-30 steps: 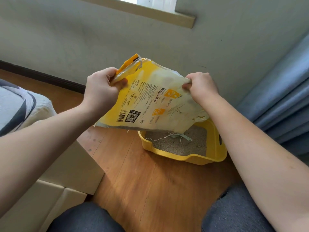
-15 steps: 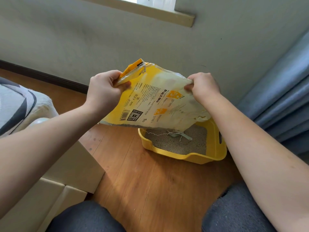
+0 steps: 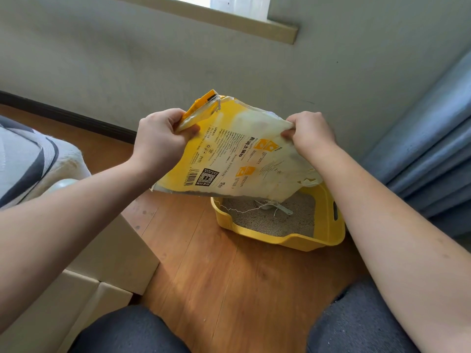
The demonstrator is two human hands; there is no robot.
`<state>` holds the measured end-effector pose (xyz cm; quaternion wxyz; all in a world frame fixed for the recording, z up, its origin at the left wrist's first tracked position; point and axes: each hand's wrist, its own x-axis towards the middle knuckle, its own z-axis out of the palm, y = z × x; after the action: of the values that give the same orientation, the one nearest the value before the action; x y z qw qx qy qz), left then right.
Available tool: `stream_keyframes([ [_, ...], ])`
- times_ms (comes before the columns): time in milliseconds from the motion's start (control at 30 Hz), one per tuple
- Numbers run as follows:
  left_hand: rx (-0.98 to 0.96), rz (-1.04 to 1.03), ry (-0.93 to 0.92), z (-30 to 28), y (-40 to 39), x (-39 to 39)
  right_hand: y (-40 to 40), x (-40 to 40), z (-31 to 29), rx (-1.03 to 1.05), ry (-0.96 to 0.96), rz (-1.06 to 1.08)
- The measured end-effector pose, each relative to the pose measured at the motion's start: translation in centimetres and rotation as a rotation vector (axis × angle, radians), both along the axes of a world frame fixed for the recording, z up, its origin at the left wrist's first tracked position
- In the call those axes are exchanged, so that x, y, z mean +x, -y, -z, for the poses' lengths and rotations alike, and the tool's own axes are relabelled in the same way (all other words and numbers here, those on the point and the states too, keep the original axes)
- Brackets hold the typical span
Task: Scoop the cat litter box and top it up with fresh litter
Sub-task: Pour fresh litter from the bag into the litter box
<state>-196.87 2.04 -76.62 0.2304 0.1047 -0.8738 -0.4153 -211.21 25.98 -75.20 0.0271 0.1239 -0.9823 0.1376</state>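
Your left hand [image 3: 159,141] and right hand [image 3: 309,135] grip upended litter bag [image 3: 237,154] above yellow litter box [image 3: 328,225]; grey litter [image 3: 254,220], scoop [image 3: 276,206] inside.

This is a room in a home: a wooden plank floor [image 3: 242,271] meets a pale wall [image 3: 127,72] with a dark baseboard [image 3: 76,118]. Beyond the fingers [image 3: 290,128], a window sill [image 3: 229,19] runs above, blue curtains [image 3: 428,149] hang rightward, and a yellow cat litter box [image 3: 288,240] sits below.

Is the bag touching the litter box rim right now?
Cannot tell. In the head view the bag overlaps the box far rim, hiding any gap or contact there.
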Motion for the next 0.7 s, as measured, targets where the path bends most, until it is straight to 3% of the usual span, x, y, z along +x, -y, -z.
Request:
stream_keyframes([
  [700,-0.082,-0.166,0.039,0.2,1.4,-0.5,2.2,0.4,0.4,-0.138,0.103,-0.036],
])
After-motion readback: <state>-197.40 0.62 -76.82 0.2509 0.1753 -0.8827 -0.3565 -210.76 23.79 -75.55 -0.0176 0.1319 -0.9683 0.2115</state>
